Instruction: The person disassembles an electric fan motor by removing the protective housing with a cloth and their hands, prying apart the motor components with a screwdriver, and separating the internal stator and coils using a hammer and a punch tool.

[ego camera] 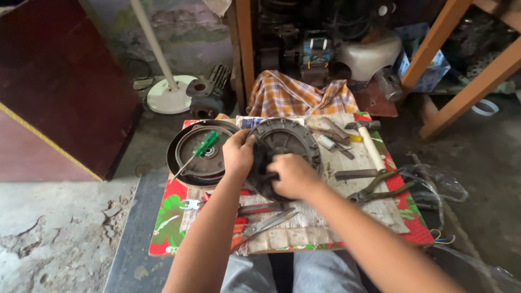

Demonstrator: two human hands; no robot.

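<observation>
Forearms come in from the bottom edge. Left hand [237, 154] grips the rim of the round grey motor cover [285, 144], right hand [293, 176] clamped on its dark centre; cover sits tilted mid-tabletop [380, 209]. Just left: round dark housing [198, 154] with a green screwdriver [202, 147] lying across it. Near edge: scissors [266, 223]. Right side: hammer [369, 142], pliers [380, 189], flat metal bar [355, 174]. Behind the tabletop: checked cloth [298, 96].
</observation>
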